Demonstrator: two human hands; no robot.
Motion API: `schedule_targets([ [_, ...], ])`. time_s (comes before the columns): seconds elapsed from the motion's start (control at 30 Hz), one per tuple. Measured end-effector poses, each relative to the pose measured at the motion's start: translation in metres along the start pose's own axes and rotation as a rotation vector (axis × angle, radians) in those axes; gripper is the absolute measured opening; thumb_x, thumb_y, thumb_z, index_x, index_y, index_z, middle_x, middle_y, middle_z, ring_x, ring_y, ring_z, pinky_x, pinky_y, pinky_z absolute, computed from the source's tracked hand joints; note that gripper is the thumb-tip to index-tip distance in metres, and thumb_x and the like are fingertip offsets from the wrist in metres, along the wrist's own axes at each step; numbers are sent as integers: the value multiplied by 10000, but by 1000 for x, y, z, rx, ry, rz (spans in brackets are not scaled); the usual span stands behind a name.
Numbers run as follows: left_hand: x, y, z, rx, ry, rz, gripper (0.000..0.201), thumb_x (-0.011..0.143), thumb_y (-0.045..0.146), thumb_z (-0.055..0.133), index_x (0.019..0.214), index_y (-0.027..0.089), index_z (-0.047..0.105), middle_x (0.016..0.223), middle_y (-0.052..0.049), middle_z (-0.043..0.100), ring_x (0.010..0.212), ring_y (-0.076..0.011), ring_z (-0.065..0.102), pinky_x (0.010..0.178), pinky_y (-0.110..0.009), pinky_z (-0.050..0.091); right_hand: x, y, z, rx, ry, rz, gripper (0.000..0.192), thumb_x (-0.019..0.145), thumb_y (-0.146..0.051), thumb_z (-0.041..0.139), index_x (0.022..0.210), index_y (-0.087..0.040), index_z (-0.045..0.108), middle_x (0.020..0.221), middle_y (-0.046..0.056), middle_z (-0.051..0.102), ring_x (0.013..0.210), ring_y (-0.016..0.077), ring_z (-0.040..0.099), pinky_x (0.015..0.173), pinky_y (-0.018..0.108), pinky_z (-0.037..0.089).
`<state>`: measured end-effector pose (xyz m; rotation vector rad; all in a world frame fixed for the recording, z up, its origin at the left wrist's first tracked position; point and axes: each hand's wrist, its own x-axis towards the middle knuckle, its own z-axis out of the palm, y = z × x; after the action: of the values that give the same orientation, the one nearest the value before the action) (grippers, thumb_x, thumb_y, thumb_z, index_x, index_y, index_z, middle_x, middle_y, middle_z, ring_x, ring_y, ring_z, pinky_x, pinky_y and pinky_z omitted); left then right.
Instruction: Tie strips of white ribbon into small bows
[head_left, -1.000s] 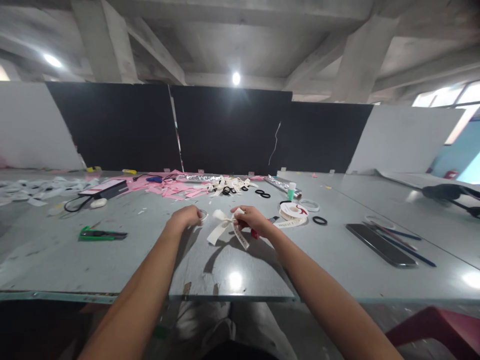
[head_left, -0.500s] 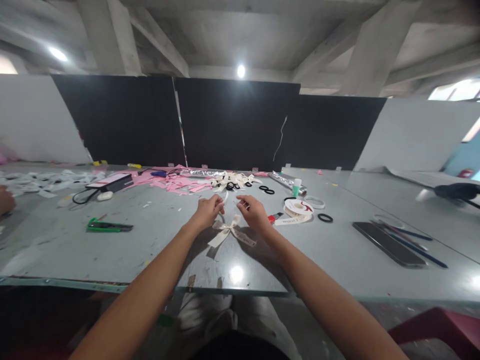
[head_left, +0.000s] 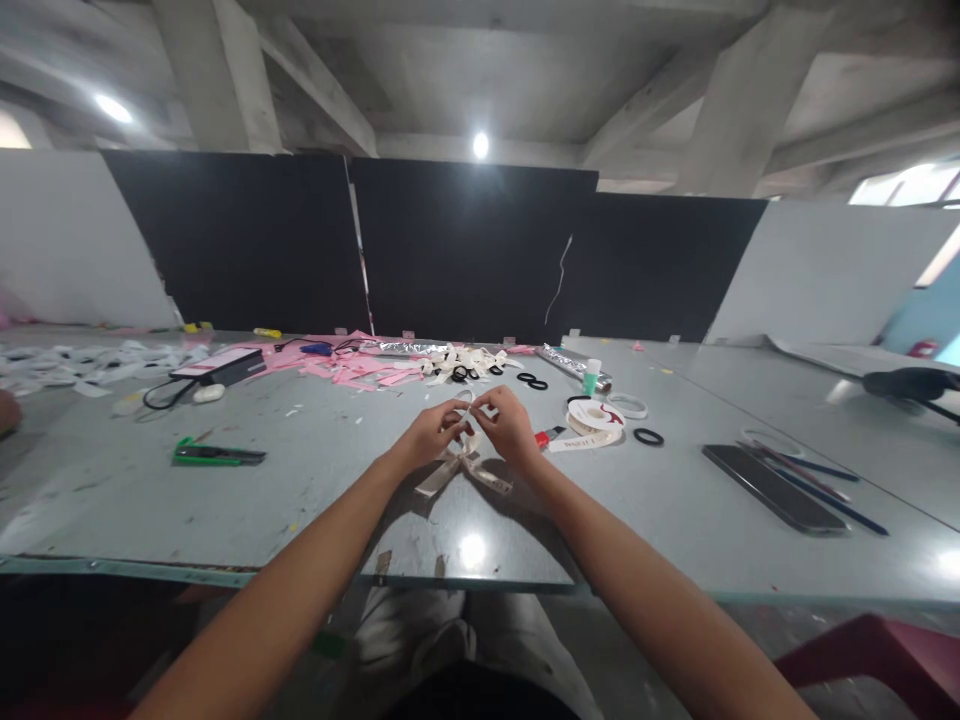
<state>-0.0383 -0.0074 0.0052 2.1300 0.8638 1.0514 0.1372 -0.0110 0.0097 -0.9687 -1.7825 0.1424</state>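
Note:
My left hand (head_left: 429, 436) and my right hand (head_left: 512, 428) meet fingertip to fingertip over the grey table (head_left: 315, 500). Together they pinch a small pale strip or loop (head_left: 465, 399); it is too small to tell which. Just under the fingers a cream ribbon bow (head_left: 459, 470) lies on the table with its two tails spread toward me. A spool of cream printed ribbon (head_left: 594, 418) sits to the right of my right hand, and a small red-handled tool (head_left: 549, 436) lies between them.
Black rings (head_left: 649, 436) and a dark phone (head_left: 772, 487) with pens (head_left: 821, 478) lie to the right. A green utility knife (head_left: 217, 455) is on the left. Pink scraps (head_left: 352, 372), finished bows (head_left: 469, 360) and a foil roll (head_left: 570, 362) line the back. Another person's hand (head_left: 6, 410) shows at the left edge.
My right hand has set the bow down on the table. Both hands have come together above it and now pinch the small pale piece between them.

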Motion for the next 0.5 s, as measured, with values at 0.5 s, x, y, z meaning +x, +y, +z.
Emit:
schedule_targets([
  [0.5, 0, 7, -5, 586, 117, 0, 425, 919, 477, 359, 980, 203, 679, 608, -8, 639, 573, -151, 554, 633, -252, 341, 0, 8, 5, 5, -67, 47, 177, 803, -248, 586, 944, -196, 678, 853, 42, 666, 744, 150, 588, 725, 274, 450],
])
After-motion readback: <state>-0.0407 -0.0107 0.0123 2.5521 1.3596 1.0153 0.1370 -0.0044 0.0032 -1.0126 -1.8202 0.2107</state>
